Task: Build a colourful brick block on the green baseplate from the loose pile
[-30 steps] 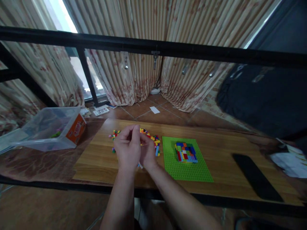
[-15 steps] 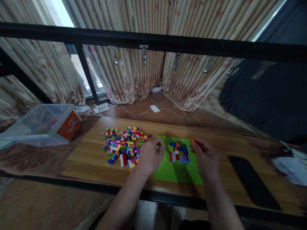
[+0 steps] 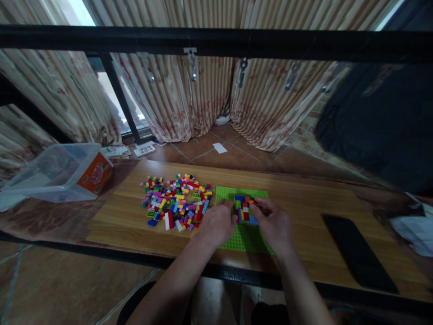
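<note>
A green studded baseplate (image 3: 250, 243) lies on the table, bearing a low, multicoloured block of toy bricks (image 3: 244, 212). My right hand (image 3: 275, 223) is at the block's right side, thumb and fingers pinched at its upper right corner. A small orange brick (image 3: 252, 202) shows at those fingertips. At the block's left edge is my left hand (image 3: 219, 223), its fingers curled in. Something dark green shows by its fingertips, but whether they grip it or only rest against the block is hidden. Just left of this hand spreads a pile of loose toy bricks (image 3: 176, 203).
A clear plastic bin (image 3: 64, 180) with an orange label stands at the table's left end. On the right lies a long black flat object (image 3: 358, 253), with white crumpled paper (image 3: 412, 230) beyond it. A black metal bar (image 3: 216, 43) crosses in front of the curtains.
My right hand has moved left with the orange brick, from the baseplate's right side onto the block. The left hand has come right, against the block's left edge. The view has shifted slightly.
</note>
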### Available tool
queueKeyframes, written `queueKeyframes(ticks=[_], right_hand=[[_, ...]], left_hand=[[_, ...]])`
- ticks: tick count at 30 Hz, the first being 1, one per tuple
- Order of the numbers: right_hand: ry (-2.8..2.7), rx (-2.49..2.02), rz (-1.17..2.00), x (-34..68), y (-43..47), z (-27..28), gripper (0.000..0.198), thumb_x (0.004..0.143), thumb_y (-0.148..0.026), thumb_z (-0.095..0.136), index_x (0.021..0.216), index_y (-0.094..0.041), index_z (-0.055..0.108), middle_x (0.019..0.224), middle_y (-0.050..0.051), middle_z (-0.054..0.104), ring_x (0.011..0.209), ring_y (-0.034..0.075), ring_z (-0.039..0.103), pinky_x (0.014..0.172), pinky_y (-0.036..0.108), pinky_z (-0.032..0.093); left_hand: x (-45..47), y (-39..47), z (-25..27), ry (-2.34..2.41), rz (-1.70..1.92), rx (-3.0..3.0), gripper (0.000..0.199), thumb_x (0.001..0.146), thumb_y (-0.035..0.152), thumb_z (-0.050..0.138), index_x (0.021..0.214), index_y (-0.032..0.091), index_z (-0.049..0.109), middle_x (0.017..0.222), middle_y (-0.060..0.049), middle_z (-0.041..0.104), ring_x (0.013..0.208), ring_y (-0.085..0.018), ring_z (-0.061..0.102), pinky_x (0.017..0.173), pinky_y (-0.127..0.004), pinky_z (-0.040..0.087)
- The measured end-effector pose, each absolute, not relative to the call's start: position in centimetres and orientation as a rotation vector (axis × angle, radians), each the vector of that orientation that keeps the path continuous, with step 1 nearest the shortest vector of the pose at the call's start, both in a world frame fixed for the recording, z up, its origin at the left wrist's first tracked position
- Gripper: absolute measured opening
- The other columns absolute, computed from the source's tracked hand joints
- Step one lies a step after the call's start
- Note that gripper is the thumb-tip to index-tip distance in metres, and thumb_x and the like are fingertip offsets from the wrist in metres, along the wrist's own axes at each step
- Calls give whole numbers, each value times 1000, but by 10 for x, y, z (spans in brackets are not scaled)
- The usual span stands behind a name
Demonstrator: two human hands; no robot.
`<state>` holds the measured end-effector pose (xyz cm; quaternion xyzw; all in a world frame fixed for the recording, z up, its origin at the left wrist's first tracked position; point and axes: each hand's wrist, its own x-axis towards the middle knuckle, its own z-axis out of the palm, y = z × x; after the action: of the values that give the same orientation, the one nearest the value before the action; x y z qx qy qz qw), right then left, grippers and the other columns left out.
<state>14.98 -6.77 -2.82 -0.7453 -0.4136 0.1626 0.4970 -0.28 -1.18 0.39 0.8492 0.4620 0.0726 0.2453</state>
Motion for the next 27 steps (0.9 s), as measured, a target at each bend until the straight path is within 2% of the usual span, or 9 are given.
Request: queueKeyframes(ticks=[6, 11, 18, 27], right_hand=[[-1148, -1798, 436, 144, -71, -26, 26, 78, -38, 62, 94, -19, 72, 93, 9, 74, 82, 23, 68, 79, 40, 53], [-1373, -1743, 461, 140, -70, -28, 17, 82, -31, 57, 88, -22, 71, 91, 6, 72, 80, 20, 66, 79, 38, 51], [-1484, -1732, 400, 137, -67, -25, 17, 83, -22, 53, 86, -22, 69, 91, 5, 69, 84, 20, 65, 79, 37, 49], [-1371, -1730, 441, 142, -67, -28, 17, 82, -27, 56, 88, -22, 70, 91, 6, 70, 81, 20, 66, 79, 38, 52]], left_hand=[[-1, -12, 2, 1246, 183, 2317, 36, 87, 23, 52, 121, 15, 58, 117, -13, 66, 106, -26, 66, 94, -36, 51], [-2, -11, -3, 1262, 216, 2314, 33, 86, 19, 50, 118, 16, 60, 112, -11, 69, 104, -24, 66, 93, -34, 51], [1, -12, -3, 1252, 223, 2342, 22, 89, 20, 44, 99, 18, 64, 98, -10, 72, 95, -24, 69, 84, -34, 52], [5, -11, -4, 1277, 200, 2348, 25, 90, 21, 42, 91, 17, 67, 89, -11, 73, 87, -24, 69, 79, -32, 52]])
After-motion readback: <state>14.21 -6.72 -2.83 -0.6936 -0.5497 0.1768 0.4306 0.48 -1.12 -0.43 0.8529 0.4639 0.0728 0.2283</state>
